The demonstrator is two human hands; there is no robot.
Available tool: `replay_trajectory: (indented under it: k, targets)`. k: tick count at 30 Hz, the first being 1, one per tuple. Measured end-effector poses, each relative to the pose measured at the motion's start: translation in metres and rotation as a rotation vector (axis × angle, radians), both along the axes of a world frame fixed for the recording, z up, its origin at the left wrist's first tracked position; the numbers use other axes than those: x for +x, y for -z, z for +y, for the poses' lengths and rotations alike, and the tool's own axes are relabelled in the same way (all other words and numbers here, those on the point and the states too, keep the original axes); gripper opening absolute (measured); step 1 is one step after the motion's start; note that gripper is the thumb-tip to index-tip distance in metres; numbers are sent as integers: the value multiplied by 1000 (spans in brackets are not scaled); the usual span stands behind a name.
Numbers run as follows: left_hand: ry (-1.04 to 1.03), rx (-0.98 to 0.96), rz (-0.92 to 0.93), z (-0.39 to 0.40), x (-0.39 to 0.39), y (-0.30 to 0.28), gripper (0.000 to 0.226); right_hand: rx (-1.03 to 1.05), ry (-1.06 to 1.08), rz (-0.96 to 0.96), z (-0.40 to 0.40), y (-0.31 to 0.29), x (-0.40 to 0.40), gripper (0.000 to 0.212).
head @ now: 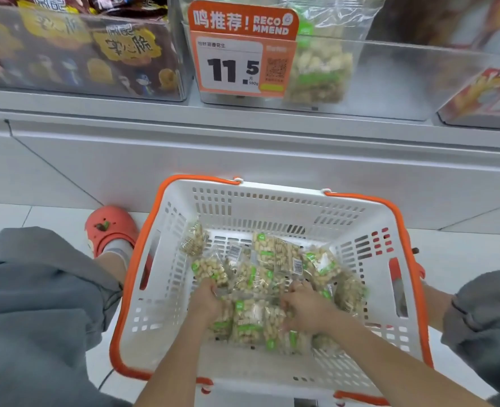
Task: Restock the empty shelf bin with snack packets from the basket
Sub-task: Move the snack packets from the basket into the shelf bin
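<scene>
A white basket with an orange rim [260, 198] stands on the floor between my knees. Several clear snack packets [275, 254] with green labels, holding pale nuts, lie in a heap on its bottom. Both hands are down in that heap. My left hand [204, 301] grips packets at the pile's left side. My right hand [304, 306] has its fingers curled over packets at the right. Above, a clear shelf bin [389, 80] holds a few of the same packets [316, 74] at its left end; the rest of its inside shows bare.
An orange price tag [243, 48] reading 11.5 hangs on the bin's front. A bin of brown snack bags [96, 54] stands to its left, another bin [489, 92] to its right. A white shelf base [243, 142] runs behind the basket. My orange shoe [108, 227] rests left of the basket.
</scene>
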State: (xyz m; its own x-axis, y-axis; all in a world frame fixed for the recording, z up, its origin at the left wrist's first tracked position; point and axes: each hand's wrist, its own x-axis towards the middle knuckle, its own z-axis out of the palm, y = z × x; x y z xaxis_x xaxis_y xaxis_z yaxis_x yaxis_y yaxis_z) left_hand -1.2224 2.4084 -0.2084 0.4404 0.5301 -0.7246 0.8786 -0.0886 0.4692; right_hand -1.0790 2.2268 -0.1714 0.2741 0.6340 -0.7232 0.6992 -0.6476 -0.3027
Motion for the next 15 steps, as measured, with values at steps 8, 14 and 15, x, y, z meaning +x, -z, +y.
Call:
replay_trajectory:
  k: [8, 14, 15]
  targets:
    - [76, -96, 3, 50, 15, -81, 31, 301, 502, 272, 1, -66, 11, 29]
    - [203, -217, -263, 51, 62, -193, 17, 462, 800, 542, 12, -141, 38, 46]
    - [170, -252, -316, 51, 69, -210, 18, 494, 816, 563, 13, -156, 43, 45]
